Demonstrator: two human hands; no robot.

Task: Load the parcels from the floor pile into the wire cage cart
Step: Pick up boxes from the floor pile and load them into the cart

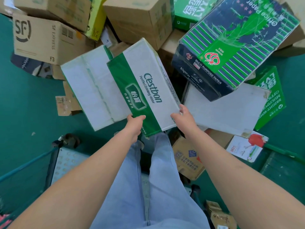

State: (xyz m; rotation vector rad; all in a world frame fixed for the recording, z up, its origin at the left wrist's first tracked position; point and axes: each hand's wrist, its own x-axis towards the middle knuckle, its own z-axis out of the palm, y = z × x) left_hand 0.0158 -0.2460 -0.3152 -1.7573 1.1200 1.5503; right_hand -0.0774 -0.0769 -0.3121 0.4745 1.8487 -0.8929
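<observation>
Both hands grip the white-and-green water carton (145, 83) by its near edge: left hand (135, 123), right hand (183, 118). It tilts above the floor pile (142, 19).

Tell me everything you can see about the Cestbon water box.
The Cestbon water box is white cardboard with a green band and green lettering reading Purified Drinking Water. It looks closed and sits tilted, at the near edge of the parcel pile. The left hand and right hand grip its near end.
</observation>
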